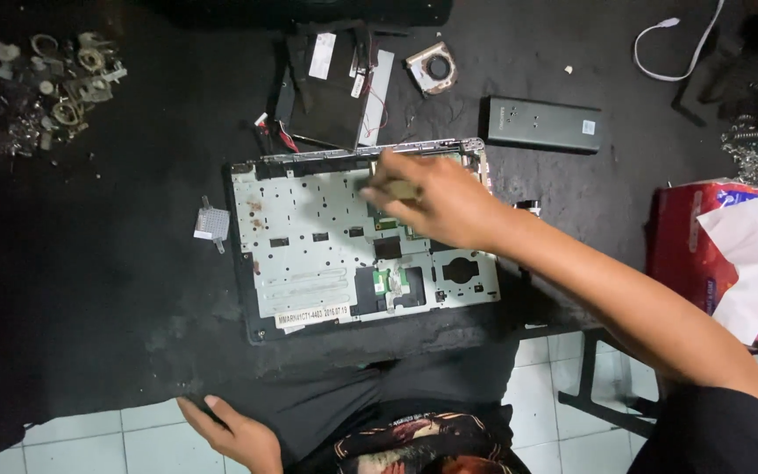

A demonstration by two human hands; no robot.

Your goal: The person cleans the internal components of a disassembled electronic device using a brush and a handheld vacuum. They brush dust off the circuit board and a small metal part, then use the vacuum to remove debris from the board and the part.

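Observation:
An opened laptop shell (pixel 309 246) lies on the black worktable, its silver inner plate facing up with cut-outs and small green boards. My right hand (pixel 436 197) reaches over its upper right part, fingers pinched on a small flat object that is blurred; I cannot tell what it is. My left hand (pixel 234 430) rests low at the table's near edge by my lap, fingers loosely spread, holding nothing.
A removed dark drive unit (pixel 331 88) and a fan (pixel 432 68) lie behind the shell. A dark battery pack (pixel 544 124) sits to the right, a small heat-sink piece (pixel 212 223) to the left. Loose metal parts (pixel 59 88), red tissue box (pixel 717 254), white cable (pixel 677 53).

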